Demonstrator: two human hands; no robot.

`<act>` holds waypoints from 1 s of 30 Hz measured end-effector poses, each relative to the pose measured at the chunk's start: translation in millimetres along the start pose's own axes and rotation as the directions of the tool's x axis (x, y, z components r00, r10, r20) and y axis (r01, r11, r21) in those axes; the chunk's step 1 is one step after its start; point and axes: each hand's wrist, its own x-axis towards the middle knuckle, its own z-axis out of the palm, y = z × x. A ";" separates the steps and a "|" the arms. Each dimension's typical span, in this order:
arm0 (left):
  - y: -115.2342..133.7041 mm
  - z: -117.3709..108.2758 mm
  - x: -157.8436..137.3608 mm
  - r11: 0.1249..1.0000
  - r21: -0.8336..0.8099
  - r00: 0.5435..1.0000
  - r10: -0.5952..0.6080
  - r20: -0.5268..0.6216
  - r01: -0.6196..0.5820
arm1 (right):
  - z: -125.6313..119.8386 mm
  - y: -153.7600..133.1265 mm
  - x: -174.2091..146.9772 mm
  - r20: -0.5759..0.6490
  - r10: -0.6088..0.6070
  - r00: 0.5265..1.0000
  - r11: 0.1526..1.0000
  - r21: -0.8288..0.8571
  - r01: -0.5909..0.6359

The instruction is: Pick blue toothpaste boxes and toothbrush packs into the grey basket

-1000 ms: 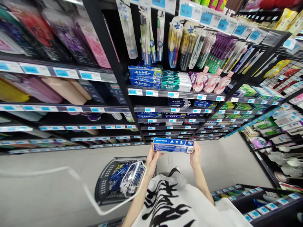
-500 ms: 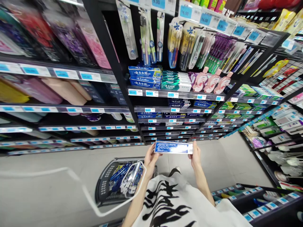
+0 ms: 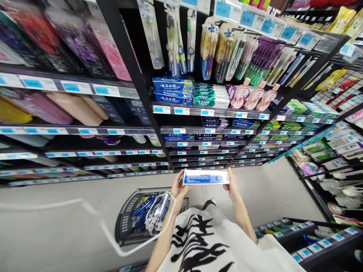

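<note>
A blue and white toothpaste box [image 3: 205, 177] is held level in front of my body, its printed long side facing up at me. My left hand [image 3: 179, 186] grips its left end, and my right hand [image 3: 231, 184] grips the right end. Below and to the left, a dark shopping basket [image 3: 124, 223] stands with blue and silver packages [image 3: 154, 213] in it. Past my hands, blue toothpaste boxes [image 3: 172, 90] and green-white toothpaste boxes [image 3: 211, 96] are stacked on the shelf.
Hanging toothbrushes [image 3: 210, 49] line the rack above the toothpaste. Pink bottles [image 3: 255, 96] stand to their lower right. Larger bottles [image 3: 113, 53] fill shelves at the left. A low shelf unit [image 3: 314, 245] is close at my right. A white cable [image 3: 107, 238] loops across the lower left.
The toothpaste box has tilted slightly in my hands and shifted a little left, so its printed side shows differently. Both hands keep their hold. The camera view has moved slightly.
</note>
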 end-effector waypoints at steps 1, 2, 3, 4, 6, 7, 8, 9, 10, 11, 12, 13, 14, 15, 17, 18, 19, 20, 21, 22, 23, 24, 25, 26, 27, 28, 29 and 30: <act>-2.4 -2.6 0.5 1.000 0.003 1.000 0.003 -0.019 -0.003 | -0.9 0.5 0.6 0.023 0.004 1.000 1.000 0.007 -0.004; -4.9 -5.1 0.9 1.000 0.012 0.999 0.005 -0.033 -0.005 | -1.8 1.1 1.0 0.043 0.007 0.999 1.000 0.013 -0.008; -7.1 -7.2 1.2 1.000 0.027 0.999 0.009 -0.045 -0.008 | -2.9 1.5 1.3 0.058 0.011 0.998 1.000 0.014 -0.012; -9.0 -8.9 1.3 0.999 0.046 0.998 0.014 -0.054 -0.012 | -4.0 1.8 1.3 0.069 0.016 0.998 1.000 0.012 -0.017; -11.8 -10.7 1.3 0.996 0.083 0.997 0.028 -0.071 -0.022 | -6.5 1.7 0.7 0.085 0.030 0.996 1.000 -0.004 -0.030; -12.6 -10.8 1.3 0.995 0.100 0.996 0.033 -0.078 -0.025 | -7.7 1.3 0.1 0.099 0.035 0.995 0.999 -0.018 -0.034; -13.0 -10.4 1.2 0.993 0.114 0.995 0.038 -0.089 -0.028 | -8.8 0.7 -0.6 0.113 0.038 0.993 0.999 -0.032 -0.035; -13.1 -9.8 1.1 0.991 0.128 0.994 0.039 -0.104 -0.026 | -9.8 0.1 -1.3 0.131 0.040 0.991 0.998 -0.046 -0.035; -12.8 -9.0 1.0 0.990 0.139 0.992 0.034 -0.120 -0.018 | -10.6 -0.5 -2.1 0.149 0.042 0.988 0.998 -0.060 -0.033; -12.2 -8.0 0.9 0.989 0.147 0.991 0.023 -0.135 -0.003 | -11.2 -0.9 -2.8 0.168 0.043 0.985 0.997 -0.072 -0.031; -11.2 -7.1 0.7 0.989 0.147 0.989 0.004 -0.146 0.018 | -11.6 -1.1 -3.5 0.186 0.043 0.982 0.996 -0.081 -0.028; -9.9 -6.1 0.6 0.990 0.139 0.988 -0.017 -0.154 0.039 | -11.8 -1.0 -3.9 0.200 0.041 0.979 0.996 -0.088 -0.023; -8.3 -5.2 0.3 0.991 0.125 0.986 -0.035 -0.162 0.055 | -11.8 -0.6 -4.3 0.215 0.039 0.976 0.995 -0.095 -0.019; -6.5 -4.3 0.1 0.992 0.110 0.985 -0.051 -0.164 0.069 | -11.8 0.0 -4.5 0.228 0.039 0.973 0.995 -0.103 -0.015; -2.8 -2.5 -0.1 0.993 0.087 0.983 -0.068 -0.170 0.084 | -11.7 1.5 -4.9 0.249 0.033 0.968 0.993 -0.116 -0.005; -1.1 -1.7 -0.2 0.993 0.082 0.982 -0.071 -0.173 0.086 | -11.6 2.0 -5.1 0.261 0.027 0.965 0.993 -0.119 0.004; 0.4 -0.8 -0.2 0.993 0.079 0.982 -0.073 -0.175 0.087 | -11.6 2.5 -5.2 0.272 0.017 0.962 0.993 -0.120 0.017; 1.7 0.0 -0.1 0.993 0.078 0.982 -0.074 -0.175 0.089 | -11.5 2.7 -5.4 0.282 0.006 0.959 0.992 -0.122 0.029; 2.6 0.7 0.0 0.993 0.075 0.982 -0.077 -0.174 0.091 | -11.4 2.9 -5.6 0.289 -0.003 0.957 0.991 -0.125 0.041; 3.3 1.5 0.0 0.993 0.071 0.982 -0.078 -0.174 0.092 | -11.3 3.1 -5.6 0.293 -0.007 0.956 0.990 -0.131 0.047; 3.8 2.1 0.0 0.993 0.069 0.981 -0.079 -0.175 0.092 | -11.2 3.4 -5.5 0.291 -0.007 0.957 0.989 -0.137 0.049; 4.0 2.7 0.0 0.993 0.067 0.982 -0.081 -0.174 0.094 | -11.0 3.9 -5.3 0.280 -0.005 0.960 0.989 -0.141 0.046; 4.0 3.0 0.0 0.993 0.066 0.982 -0.083 -0.172 0.096 | -10.9 4.6 -4.9 0.263 -0.002 0.965 0.989 -0.142 0.041; 3.8 3.2 -0.1 0.993 0.063 0.982 -0.087 -0.170 0.099 | -10.8 5.5 -4.3 0.242 -0.001 0.970 0.990 -0.140 0.036; 3.4 3.1 -0.2 0.993 0.060 0.982 -0.090 -0.165 0.101 | -10.8 6.6 -3.5 0.221 -0.001 0.975 0.990 -0.135 0.032; 2.8 2.8 -0.3 0.993 0.056 0.983 -0.092 -0.158 0.102 | -10.8 7.9 -2.6 0.199 0.001 0.980 0.991 -0.130 0.025; 2.1 2.1 -0.5 0.994 0.053 0.985 -0.091 -0.144 0.100 | -10.8 9.2 -1.6 0.182 0.005 0.983 0.992 -0.123 0.017; 1.2 1.3 -0.6 0.995 0.053 0.988 -0.082 -0.128 0.089 | -10.7 10.5 -0.6 0.171 0.012 0.985 0.993 -0.119 0.009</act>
